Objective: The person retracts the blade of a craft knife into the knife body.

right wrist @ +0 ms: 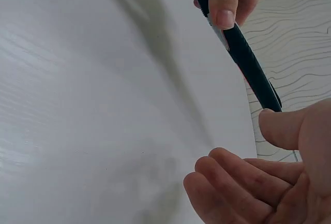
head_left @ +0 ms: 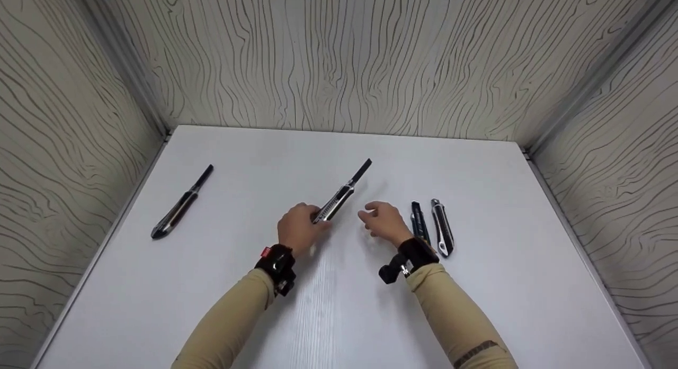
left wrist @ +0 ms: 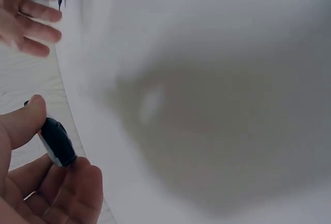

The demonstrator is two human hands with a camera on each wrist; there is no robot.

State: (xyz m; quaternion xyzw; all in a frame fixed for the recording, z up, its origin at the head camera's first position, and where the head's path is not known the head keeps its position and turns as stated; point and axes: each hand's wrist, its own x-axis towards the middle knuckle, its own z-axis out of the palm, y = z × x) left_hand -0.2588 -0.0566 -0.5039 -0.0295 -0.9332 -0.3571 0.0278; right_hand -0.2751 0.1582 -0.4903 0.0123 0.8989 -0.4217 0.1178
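My left hand (head_left: 303,228) grips the rear of a utility knife (head_left: 335,204), thumb and fingers on its handle. The knife's dark blade is extended and points up and away to the right, above the table. In the left wrist view the butt of its handle (left wrist: 58,141) shows between thumb and fingers. Just right of this knife is my right hand (head_left: 385,222), its fingers loosely bent and holding nothing. In the right wrist view the right hand (right wrist: 269,182) appears below the knife, the thumb near its front part; whether they touch I cannot tell.
Another utility knife (head_left: 180,207) with its dark blade extended lies on the left of the white table (head_left: 254,162). Beside my right wrist lie a dark utility knife (head_left: 419,221), partly hidden by the wrist, and a black-and-silver one (head_left: 443,228). Wood-patterned walls (head_left: 328,62) enclose the table.
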